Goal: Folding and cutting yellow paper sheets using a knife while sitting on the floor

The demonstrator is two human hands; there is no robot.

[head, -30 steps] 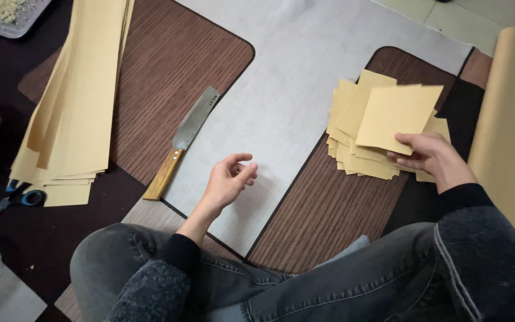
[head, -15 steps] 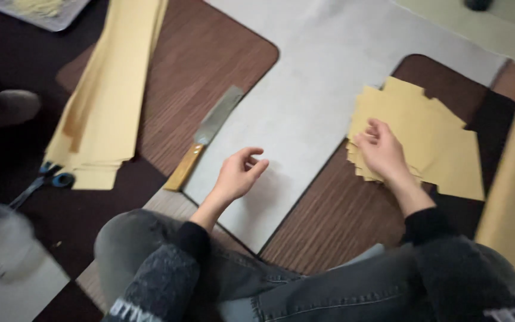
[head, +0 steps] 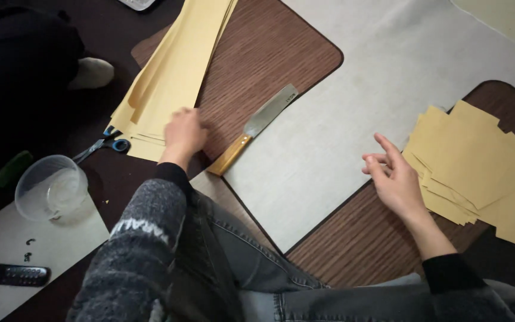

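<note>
A: What can't you make out?

B: The long yellow paper strips (head: 174,77) run off the top edge, and the cut yellow squares (head: 478,173) run off the right. The scissors (head: 105,145) lie half under the strips. The left hand (head: 184,132) is blurred on the strips' near end; I cannot tell how its fingers sit.

A: And the right hand (head: 396,182)?

B: Fingers spread, empty, just beside the squares.

A: Any change?

B: Half a second ago the left hovered over the grey mat (head: 353,113), right of the cleaver (head: 254,128); the right rested on the squares.
</note>
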